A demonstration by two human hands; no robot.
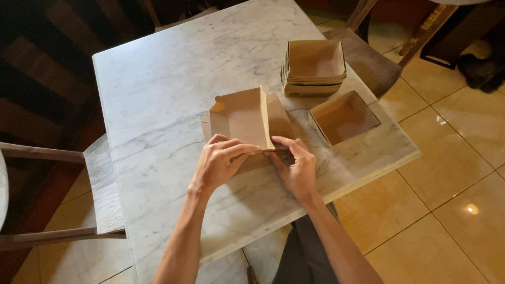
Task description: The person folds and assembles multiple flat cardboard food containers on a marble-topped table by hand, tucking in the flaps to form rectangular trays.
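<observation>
A half-folded brown cardboard box [241,115] stands tilted on the marble table [168,89], above a flat brown sheet. My left hand [221,160] grips its near edge from the left, fingers curled over the flap. My right hand [297,165] pinches the same near edge from the right, thumb and fingers on the cardboard. Both hands meet at the box's front corner.
A stack of finished brown boxes [314,66] sits at the table's far right, and a single open box [343,117] lies near the right edge. A wooden chair [100,184] stands on the left and another [368,58] at the far right. The tiled floor [447,173] is on the right.
</observation>
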